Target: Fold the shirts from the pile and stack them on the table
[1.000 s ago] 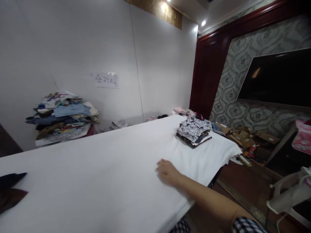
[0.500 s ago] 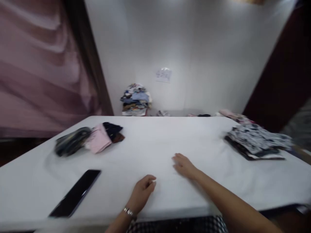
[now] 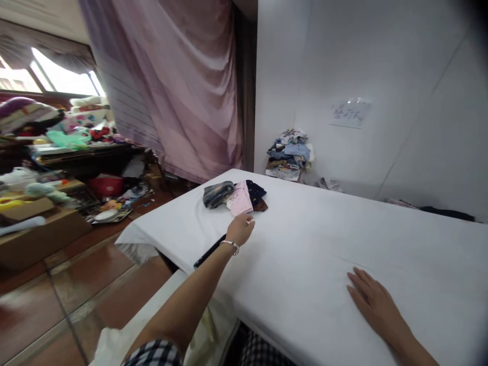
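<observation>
My left hand [image 3: 240, 230] reaches out over the white table [image 3: 312, 239], fingers loosely apart and holding nothing, close to a small heap of folded clothes [image 3: 236, 195]: a dark striped piece, a pink one and a dark one. A bracelet sits on that wrist. Just under the left forearm a black phone [image 3: 208, 251] lies near the table's edge. My right hand [image 3: 375, 300] rests flat on the white cloth at the lower right, fingers spread, with nothing in it.
A tall stack of mixed clothes [image 3: 290, 152] stands by the white wall beyond the table, under a paper note [image 3: 348, 113]. A mauve curtain [image 3: 179, 91] hangs at the left. Cluttered shelves and boxes [image 3: 46, 168] fill the far left over a tiled floor.
The view has swung left, away from the patterned stack. My left hand came into view and has stretched toward the small heap of clothes. My right hand stays flat on the cloth.
</observation>
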Motion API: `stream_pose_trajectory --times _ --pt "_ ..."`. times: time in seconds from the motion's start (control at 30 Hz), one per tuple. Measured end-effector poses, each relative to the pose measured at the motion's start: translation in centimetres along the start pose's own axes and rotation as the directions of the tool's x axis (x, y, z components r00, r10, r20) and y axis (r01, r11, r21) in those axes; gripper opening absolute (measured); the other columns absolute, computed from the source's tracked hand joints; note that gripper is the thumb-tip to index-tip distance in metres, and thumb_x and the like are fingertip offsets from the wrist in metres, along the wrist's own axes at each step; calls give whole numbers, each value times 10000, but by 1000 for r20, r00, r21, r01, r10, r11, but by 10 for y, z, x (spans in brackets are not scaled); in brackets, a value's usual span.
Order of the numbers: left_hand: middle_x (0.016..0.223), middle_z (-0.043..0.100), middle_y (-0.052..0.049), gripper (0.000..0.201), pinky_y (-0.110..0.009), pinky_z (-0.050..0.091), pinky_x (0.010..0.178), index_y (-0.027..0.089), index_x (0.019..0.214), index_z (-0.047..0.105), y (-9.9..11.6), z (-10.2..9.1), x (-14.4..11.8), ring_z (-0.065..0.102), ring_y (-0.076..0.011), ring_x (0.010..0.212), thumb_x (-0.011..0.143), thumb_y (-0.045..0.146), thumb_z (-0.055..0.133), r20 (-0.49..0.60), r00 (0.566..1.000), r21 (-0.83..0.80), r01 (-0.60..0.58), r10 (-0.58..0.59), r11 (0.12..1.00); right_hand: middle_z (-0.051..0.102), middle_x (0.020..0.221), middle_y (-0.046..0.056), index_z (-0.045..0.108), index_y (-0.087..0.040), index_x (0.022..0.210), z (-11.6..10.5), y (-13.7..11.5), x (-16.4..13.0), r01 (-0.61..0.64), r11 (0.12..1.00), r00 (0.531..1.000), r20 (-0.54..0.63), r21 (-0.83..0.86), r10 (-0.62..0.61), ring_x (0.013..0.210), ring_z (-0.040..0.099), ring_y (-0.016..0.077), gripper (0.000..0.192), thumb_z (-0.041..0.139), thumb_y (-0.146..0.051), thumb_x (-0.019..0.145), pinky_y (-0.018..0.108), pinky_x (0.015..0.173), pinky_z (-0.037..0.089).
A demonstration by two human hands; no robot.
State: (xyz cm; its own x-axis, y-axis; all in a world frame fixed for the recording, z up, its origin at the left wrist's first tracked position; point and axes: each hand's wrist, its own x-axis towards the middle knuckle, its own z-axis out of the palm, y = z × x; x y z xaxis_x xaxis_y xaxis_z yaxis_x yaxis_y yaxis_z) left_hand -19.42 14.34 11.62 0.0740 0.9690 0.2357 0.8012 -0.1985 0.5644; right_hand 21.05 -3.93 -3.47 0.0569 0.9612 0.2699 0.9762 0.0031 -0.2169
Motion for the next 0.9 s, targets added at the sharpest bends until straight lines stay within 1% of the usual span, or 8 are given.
stream_pose_trajectory --times 0.1,0.23,0.37,0.5,0.63,0.7,0.77,0.9 --pt "1181 624 -110 325 -317 443 894 166 1100 646 -18 3 41 597 -221 1033 835 302 517 -78 995 69 60 -54 996 461 1435 78 603 -226 1261 8 8 -1 26 1000 999 -43 7 -25 1341 401 289 538 358 -543 903 515 1064 367" --pt "1272 572 -161 392 -357 409 981 122 1162 615 -37 11 83 530 -265 1176 826 308 538 -151 981 119 141 -122 983 483 1416 63 618 -262 1253 19 20 -2 58 998 995 -83 21 -56 1307 440 324 506 440 -538 868 540 1031 404" --pt "1433 429 -178 436 -456 344 1039 134 1240 561 -51 8 109 390 -316 1313 824 254 508 -277 945 150 222 -175 963 476 1418 48 599 -295 1286 27 32 -5 86 996 993 -89 22 -83 1281 462 353 508 498 -519 841 556 990 444" --pt "1529 291 -169 592 -504 249 1090 132 1386 403 -69 -5 131 222 -301 1411 799 164 472 -422 896 256 265 -139 930 451 1435 31 561 -320 1323 25 33 -9 90 996 993 -75 8 -89 1283 458 359 503 519 -481 849 560 986 451" --pt "1542 262 -172 731 -552 228 1088 142 1440 307 -91 -18 151 189 -323 1420 765 262 561 -406 892 299 336 -199 893 455 1433 27 562 -323 1322 20 26 -10 77 997 995 -70 4 -77 1277 464 362 497 533 -470 847 547 994 452" --pt "1537 276 -165 748 -582 211 1088 168 1419 349 -101 -23 159 192 -340 1417 734 312 614 -383 889 237 358 -251 903 455 1435 23 568 -324 1315 18 22 -10 58 998 996 -66 -4 -59 1283 460 354 491 532 -475 850 538 1009 442" --pt "1480 384 -168 651 -616 207 1074 199 1323 483 -109 -29 165 266 -370 1385 706 323 651 -351 879 104 379 -322 920 456 1435 17 578 -328 1305 16 18 -10 42 999 997 -66 -12 -42 1292 452 344 481 531 -481 851 526 1026 431" --pt "1108 670 -194 326 -589 373 956 170 996 676 -112 -44 176 558 -394 1132 726 352 651 -293 862 -120 396 -413 911 457 1434 -6 586 -358 1289 13 11 -9 19 1000 997 -73 -4 -19 1303 443 328 471 537 -501 843 508 1037 430"
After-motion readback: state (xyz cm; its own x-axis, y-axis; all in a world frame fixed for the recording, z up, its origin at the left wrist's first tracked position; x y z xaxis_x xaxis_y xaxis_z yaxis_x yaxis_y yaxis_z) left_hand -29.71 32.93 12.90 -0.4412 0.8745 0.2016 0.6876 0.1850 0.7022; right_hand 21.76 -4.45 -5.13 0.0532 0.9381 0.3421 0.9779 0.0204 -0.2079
